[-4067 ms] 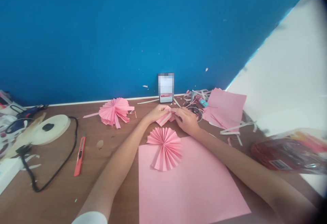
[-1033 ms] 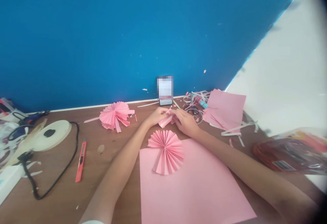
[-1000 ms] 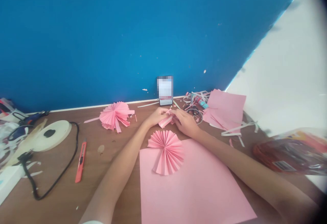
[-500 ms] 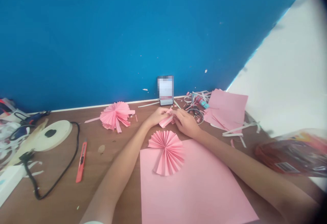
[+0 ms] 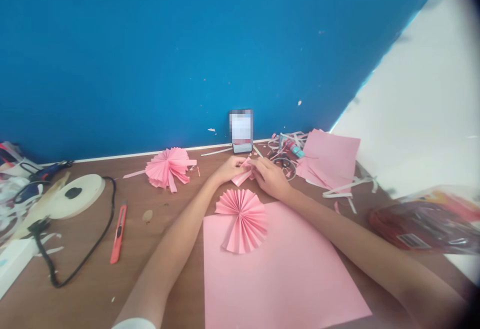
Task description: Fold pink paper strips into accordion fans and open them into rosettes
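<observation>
Pinches a folded paper (image 5: 242, 175) at its left side between thumb and fingers of the left hand (image 5: 229, 170), near the back edge of the desk (image 5: 86, 294). Pinches the same folded paper from the other side with the right hand (image 5: 272, 176), with fingers bent and close together; cannot tell exactly the place of the right fingertips, as partly hidden. Has a fan (image 5: 242, 219) just in front of both hands, lying flat across the back edge of a sheet (image 5: 277, 279), near its left corner. Has a pink rosette (image 5: 165, 169) to the left, close to the back edge of the desk. Has a cutter (image 5: 119, 234) further toward the left edge, then a cable (image 5: 46, 259) beside a white roll (image 5: 84, 196). Has a phone (image 5: 241, 134) behind the hands, standing at the back edge against the wall (image 5: 150, 69). Has pink papers (image 5: 335, 159) and scraps (image 5: 296, 136) toward the back right corner, and a blurred packet (image 5: 435, 229) at the right edge.
</observation>
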Tool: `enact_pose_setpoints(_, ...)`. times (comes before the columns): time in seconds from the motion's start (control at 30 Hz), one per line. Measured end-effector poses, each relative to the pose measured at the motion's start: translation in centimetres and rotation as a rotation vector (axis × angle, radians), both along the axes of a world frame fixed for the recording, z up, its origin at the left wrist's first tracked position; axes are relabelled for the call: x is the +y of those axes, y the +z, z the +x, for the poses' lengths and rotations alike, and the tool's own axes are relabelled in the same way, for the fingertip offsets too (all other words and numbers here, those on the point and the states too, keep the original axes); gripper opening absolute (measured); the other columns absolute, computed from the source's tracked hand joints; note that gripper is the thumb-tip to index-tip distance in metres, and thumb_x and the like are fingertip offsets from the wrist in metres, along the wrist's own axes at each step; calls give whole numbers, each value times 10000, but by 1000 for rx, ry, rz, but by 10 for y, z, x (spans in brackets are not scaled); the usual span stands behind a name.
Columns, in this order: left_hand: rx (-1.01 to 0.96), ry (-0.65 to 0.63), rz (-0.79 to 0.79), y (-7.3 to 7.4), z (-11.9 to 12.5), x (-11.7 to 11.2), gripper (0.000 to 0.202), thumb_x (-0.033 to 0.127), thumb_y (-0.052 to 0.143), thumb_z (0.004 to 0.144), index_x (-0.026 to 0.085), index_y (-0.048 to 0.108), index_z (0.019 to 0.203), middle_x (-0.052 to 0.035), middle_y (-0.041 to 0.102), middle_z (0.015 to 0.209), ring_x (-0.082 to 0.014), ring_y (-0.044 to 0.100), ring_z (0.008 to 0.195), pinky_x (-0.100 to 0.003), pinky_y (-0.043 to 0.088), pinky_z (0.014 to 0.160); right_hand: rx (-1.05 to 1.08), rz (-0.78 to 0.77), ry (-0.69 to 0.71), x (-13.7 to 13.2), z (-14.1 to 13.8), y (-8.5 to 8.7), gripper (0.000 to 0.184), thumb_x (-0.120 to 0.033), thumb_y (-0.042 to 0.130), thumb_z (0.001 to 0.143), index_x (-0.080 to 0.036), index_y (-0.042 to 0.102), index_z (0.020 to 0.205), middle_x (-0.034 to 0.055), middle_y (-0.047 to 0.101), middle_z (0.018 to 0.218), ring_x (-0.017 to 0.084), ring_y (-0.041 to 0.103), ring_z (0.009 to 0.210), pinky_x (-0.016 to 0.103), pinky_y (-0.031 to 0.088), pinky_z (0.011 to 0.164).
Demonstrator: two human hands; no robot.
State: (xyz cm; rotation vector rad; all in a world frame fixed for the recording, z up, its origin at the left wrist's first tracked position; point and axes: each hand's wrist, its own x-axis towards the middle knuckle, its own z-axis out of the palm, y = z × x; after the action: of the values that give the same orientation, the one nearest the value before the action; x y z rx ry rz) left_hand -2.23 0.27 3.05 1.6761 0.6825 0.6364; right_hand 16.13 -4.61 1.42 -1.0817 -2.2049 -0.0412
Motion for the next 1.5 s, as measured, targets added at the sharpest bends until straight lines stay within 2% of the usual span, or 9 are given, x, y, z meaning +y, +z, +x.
enact_pose_setpoints(0.33, 5, 8, 39, 1, -1, -2, 384, 430, 615, 803, 69, 680, 916, -102, 694, 833, -185, 640, 785, -262, 473, 725, -37, -36, 2, 1, -1, 0, 306, -164, 362, 937, -205, 516, 1199, 90, 611, 999, 225, 558, 979, 336, 460, 810)
enact_pose_setpoints(0.53, 6, -21, 33, 1, -1, -1, 385, 441, 584, 819, 70, 677, 861, -99, 696, 816, -182, 640, 780, -260, 474, 734, 29, -47, -20, 2, 0, -2, 320, -176, 398, 922, -205, 491, 1227, 102, 609, 1074, 237, 557, 1028, 355, 466, 830)
enact_pose_setpoints(0.7, 21, 0, 40, 0, 0, -1, 375, 432, 597, 812, 73, 676, 888, -94, 701, 834, -179, 639, 785, -254, 472, 727, 24, -71, 8, 2, 0, -2, 314, -179, 388, 929, -201, 488, 1225, 103, 615, 1081, 234, 563, 1043, 360, 466, 847)
enact_pose_setpoints(0.9, 16, -10, 39, -1, -1, 0, 355, 412, 584, 823, 70, 667, 869, -97, 701, 817, -178, 644, 778, -257, 471, 735, 33, -50, -42, 1, 0, -1, 306, -180, 423, 914, -198, 500, 1209, 99, 618, 1056, 246, 552, 1019, 361, 463, 833)
enact_pose_setpoints(1.03, -3, -31, 52, -3, -2, 0, 348, 406, 575, 830, 72, 663, 875, -97, 699, 815, -180, 644, 779, -258, 468, 729, 39, -50, -24, 1, 0, -2, 294, -187, 416, 919, -203, 505, 1199, 90, 622, 1027, 240, 554, 1007, 353, 460, 829)
enact_pose_setpoints(1.3, -6, 27, 55, -9, -1, 3, 372, 413, 623, 791, 60, 661, 901, -82, 684, 819, -163, 624, 761, -228, 446, 680, 16, -33, -41, -1, 0, 1, 285, -198, 439, 912, -202, 514, 1187, 85, 614, 1062, 235, 533, 1004, 336, 446, 834)
enact_pose_setpoints(1.5, 1, 31, 64, -11, -1, 4, 348, 389, 615, 797, 57, 657, 892, -67, 667, 791, -157, 614, 745, -219, 431, 660, 2, -38, -31, -1, -1, 3, 288, -179, 435, 910, -200, 514, 1186, 74, 617, 983, 227, 542, 944, 320, 441, 793)
